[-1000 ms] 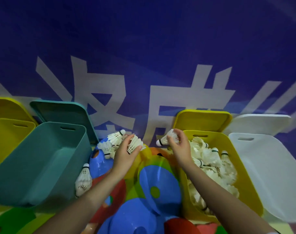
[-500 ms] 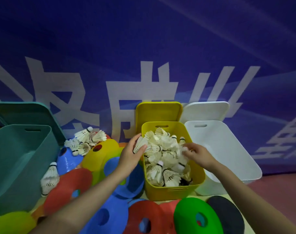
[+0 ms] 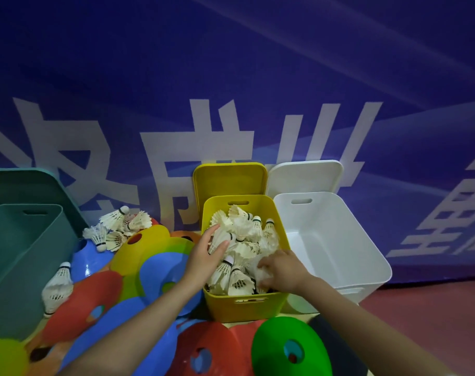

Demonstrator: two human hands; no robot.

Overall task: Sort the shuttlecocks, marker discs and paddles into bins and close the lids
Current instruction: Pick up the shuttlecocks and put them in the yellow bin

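Note:
A yellow bin [image 3: 244,303] stands open in the middle, heaped with white feather shuttlecocks [image 3: 247,240]. My left hand [image 3: 205,255] reaches over its left rim, thumb spread, fingers lying on a shuttlecock in the heap. My right hand [image 3: 283,270] rests on the near right of the heap with fingers bent down onto the feathers. Several loose shuttlecocks [image 3: 119,226] lie at the wall to the left, and one more shuttlecock [image 3: 57,286] lies beside the teal bin [image 3: 19,253]. Marker discs in yellow [image 3: 144,245], blue [image 3: 160,267], red [image 3: 81,302] and green [image 3: 287,348] overlap on the floor.
An empty white bin [image 3: 339,240] stands right of the yellow one. The lids lean on the blue wall: yellow lid [image 3: 231,180], white lid [image 3: 304,175], teal lid [image 3: 27,183]. A dark round object [image 3: 321,328] shows partly under my right forearm.
Both hands carried shuttlecocks from the left pile to the yellow bin. They have now sunk onto the heap, and the right hand has moved towards the bin's near right corner.

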